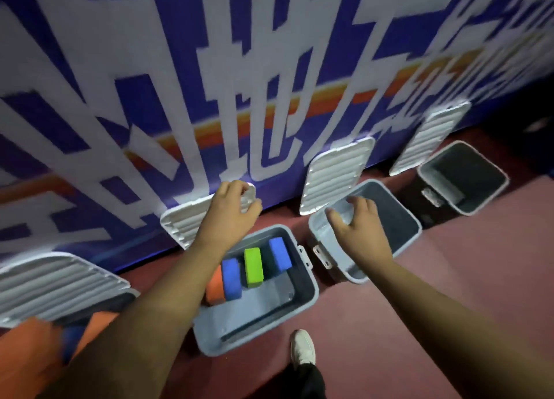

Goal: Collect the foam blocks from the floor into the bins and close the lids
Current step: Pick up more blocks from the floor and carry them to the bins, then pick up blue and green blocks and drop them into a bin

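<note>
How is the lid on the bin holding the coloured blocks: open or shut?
Open. The lid leans back against the wall, the left hand gripping its top edge.

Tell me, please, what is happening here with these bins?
A person's left hand grips the white lid leaning on the wall behind a bin holding four blocks, likely to close it. Their right hand, spread open, reaches over the next bin, which looks empty. Every lid in view is off.

Bare left forearm [180, 278] at eight o'clock, bare right forearm [419, 290] at four. White shoe [302, 349] and black trouser leg [310, 380] at six o'clock.
</note>
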Motion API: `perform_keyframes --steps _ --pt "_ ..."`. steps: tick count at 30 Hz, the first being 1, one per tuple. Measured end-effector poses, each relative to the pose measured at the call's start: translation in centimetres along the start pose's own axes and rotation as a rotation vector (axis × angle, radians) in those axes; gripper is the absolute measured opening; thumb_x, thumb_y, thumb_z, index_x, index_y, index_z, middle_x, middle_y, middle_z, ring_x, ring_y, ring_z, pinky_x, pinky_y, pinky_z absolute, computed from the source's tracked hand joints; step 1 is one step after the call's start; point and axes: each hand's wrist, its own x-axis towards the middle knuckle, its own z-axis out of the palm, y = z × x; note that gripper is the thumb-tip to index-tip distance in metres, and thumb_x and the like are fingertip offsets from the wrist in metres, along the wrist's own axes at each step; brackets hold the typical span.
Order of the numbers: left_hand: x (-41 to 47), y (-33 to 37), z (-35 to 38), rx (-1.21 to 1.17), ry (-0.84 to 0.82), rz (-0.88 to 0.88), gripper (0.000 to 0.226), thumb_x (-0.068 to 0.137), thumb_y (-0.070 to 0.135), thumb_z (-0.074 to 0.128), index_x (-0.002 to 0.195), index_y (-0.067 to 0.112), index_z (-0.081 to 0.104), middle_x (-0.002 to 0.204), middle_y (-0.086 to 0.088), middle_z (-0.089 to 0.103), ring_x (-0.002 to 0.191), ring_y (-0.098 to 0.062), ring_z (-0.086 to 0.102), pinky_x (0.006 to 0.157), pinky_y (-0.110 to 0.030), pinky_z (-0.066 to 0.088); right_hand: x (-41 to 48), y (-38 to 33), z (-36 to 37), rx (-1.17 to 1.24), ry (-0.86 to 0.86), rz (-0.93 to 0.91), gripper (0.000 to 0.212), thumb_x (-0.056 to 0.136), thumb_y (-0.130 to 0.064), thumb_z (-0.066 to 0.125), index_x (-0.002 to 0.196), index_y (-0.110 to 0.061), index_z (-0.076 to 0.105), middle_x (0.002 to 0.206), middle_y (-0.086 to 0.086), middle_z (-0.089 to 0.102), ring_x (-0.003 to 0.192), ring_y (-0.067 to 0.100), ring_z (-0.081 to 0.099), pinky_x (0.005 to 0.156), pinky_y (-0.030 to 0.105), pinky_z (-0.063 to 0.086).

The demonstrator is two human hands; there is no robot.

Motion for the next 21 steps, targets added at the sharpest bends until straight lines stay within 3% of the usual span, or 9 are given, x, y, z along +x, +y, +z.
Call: perform_keyframes --steps 4,8,10,14,17,21 --pt "-8.2 7.4 -5.6 -0.014 -0.030 0.143 0.031 0.089 0.025 0.062 0.117 0.013 0.059 0.118 -0.004 0.052 0.111 -0.020 0.052 0.091 -0.021 0.033 -10.2 -2.5 -9.4 0.012 0.175 0.040 0.059 0.090 -0.045 0.063 0.136 -0.011 0.050 0.139 0.008 0.045 0.123 0.025 0.049 0.103 0.035 0.037" --pt "-14.1 12.4 -8.2 -0.018 -0.074 0.233 0.034 0.091 0.029 0.061 0.121 0.013 0.057 0.124 -0.006 0.051 0.116 -0.023 0.051 0.100 -0.033 0.039 -20.2 -0.4 -16.2 0.016 0.294 0.141 0.058 0.090 -0.044 0.060 0.136 -0.010 0.050 0.136 0.009 0.046 0.119 0.023 0.051 0.095 0.028 0.037" --pt "-16.7 15.0 -8.1 -0.014 -0.106 0.280 0.035 0.092 0.030 0.060 0.122 0.013 0.057 0.126 -0.007 0.051 0.118 -0.023 0.050 0.101 -0.032 0.038 -25.4 1.6 -18.6 0.016 0.367 0.211 0.057 0.091 -0.043 0.060 0.135 -0.009 0.050 0.133 0.010 0.047 0.114 0.024 0.053 0.094 0.029 0.037" --pt "-22.1 20.7 -5.2 -0.034 -0.194 0.406 0.031 0.090 0.026 0.062 0.118 0.011 0.058 0.121 -0.009 0.053 0.115 -0.027 0.051 0.094 -0.031 0.038 -35.8 7.0 -21.8 0.022 0.510 0.365 0.055 0.090 -0.041 0.062 0.133 -0.008 0.051 0.130 0.013 0.049 0.114 0.031 0.054 0.101 0.038 0.040" --pt "-27.6 25.7 -1.3 -0.070 -0.310 0.499 0.030 0.089 0.025 0.063 0.116 0.011 0.059 0.120 -0.008 0.053 0.114 -0.025 0.053 0.098 -0.033 0.039 -43.9 11.3 -23.9 0.022 0.588 0.496 0.054 0.091 -0.039 0.063 0.133 -0.007 0.051 0.132 0.014 0.049 0.122 0.030 0.048 0.102 0.037 0.037" --pt "-37.3 32.1 4.7 -0.078 -0.469 0.674 0.029 0.089 0.025 0.064 0.114 0.010 0.061 0.116 -0.009 0.055 0.111 -0.026 0.052 0.097 -0.034 0.039 -56.0 17.3 -26.6 0.017 0.737 0.659 0.052 0.088 -0.039 0.066 0.127 -0.006 0.054 0.126 0.016 0.051 0.118 0.032 0.051 0.100 0.043 0.041"
